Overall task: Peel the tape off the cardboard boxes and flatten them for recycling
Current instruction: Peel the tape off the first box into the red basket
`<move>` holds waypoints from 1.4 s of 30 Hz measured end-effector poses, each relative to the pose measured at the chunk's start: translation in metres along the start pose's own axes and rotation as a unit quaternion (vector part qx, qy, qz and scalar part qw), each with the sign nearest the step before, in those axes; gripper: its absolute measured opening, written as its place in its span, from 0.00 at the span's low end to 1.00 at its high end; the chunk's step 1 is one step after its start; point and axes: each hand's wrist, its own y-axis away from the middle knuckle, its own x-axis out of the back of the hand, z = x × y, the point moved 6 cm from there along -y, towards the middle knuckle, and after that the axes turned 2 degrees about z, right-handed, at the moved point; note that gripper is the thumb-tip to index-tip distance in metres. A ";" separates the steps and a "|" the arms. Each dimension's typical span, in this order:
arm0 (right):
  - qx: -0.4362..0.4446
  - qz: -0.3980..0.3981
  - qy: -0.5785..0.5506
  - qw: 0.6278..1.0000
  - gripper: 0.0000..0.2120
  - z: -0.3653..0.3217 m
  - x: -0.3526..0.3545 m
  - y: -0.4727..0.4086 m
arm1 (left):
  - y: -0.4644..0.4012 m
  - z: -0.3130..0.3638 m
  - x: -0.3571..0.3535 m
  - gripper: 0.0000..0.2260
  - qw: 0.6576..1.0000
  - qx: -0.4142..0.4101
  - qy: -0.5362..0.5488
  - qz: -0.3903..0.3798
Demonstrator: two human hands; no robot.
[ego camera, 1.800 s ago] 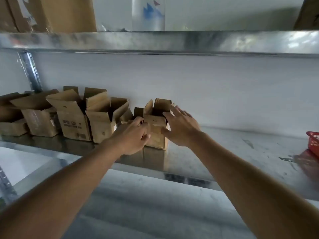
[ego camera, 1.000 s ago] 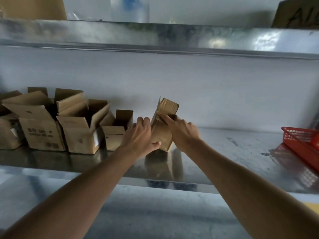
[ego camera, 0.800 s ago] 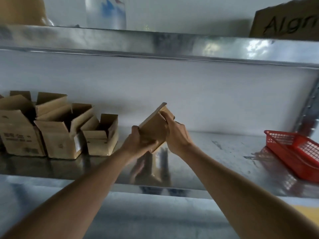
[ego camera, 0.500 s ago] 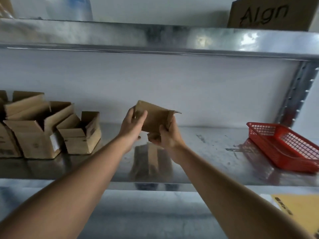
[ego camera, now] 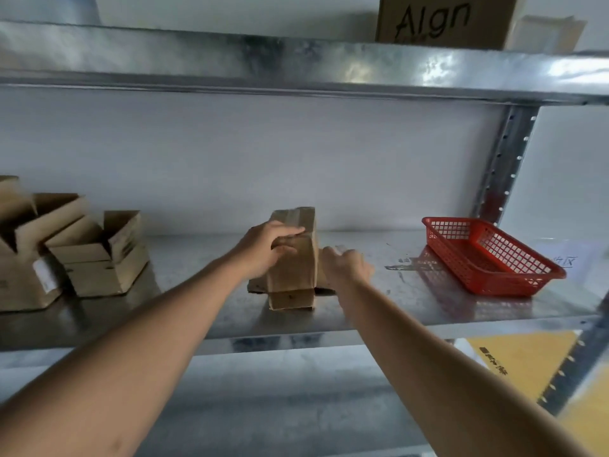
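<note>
Between the 2 hands, a collapsed brown cardboard box [ego camera: 291, 262] stands on the steel shelf [ego camera: 379, 308]. Left hand [ego camera: 268, 247] grips its top; right hand [ego camera: 344, 267], curled, touches its edge. Light, bendable: hold by edges.

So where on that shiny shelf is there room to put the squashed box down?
Bare metal shows between the flattened box and the red basket, and between it and the open boxes. The shelf's left end is crowded.
</note>
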 end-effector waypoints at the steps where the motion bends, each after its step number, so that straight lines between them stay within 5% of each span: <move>1: 0.005 0.032 0.031 0.999 0.25 0.004 0.010 -0.003 | 0.000 0.004 -0.006 0.23 1.000 -0.013 -0.012 -0.023; 5: 0.094 0.028 0.035 0.995 0.08 0.003 0.027 -0.011 | 0.000 0.014 -0.010 0.23 0.999 -0.016 -0.014 -0.028; 8: 0.180 -0.014 0.018 0.983 0.17 -0.007 0.026 -0.004 | 0.005 0.018 -0.009 0.24 1.000 -0.013 -0.007 -0.019; 13: 0.325 -0.049 0.040 0.944 0.14 -0.019 0.023 0.005 | 0.015 0.025 -0.006 0.24 0.999 -0.025 -0.005 -0.020; 20: 0.534 -0.039 0.156 0.830 0.17 -0.027 0.036 0.017 | 0.030 0.034 -0.005 0.25 0.998 -0.050 -0.023 -0.024; 31: 0.553 0.007 0.142 0.821 0.06 -0.032 0.046 0.028 | 0.028 0.028 -0.011 0.25 0.995 -0.049 -0.076 -0.034; 42: 0.489 0.050 0.130 0.861 0.04 -0.007 0.047 0.021 | 0.017 0.031 -0.012 0.28 0.994 -0.048 -0.095 -0.038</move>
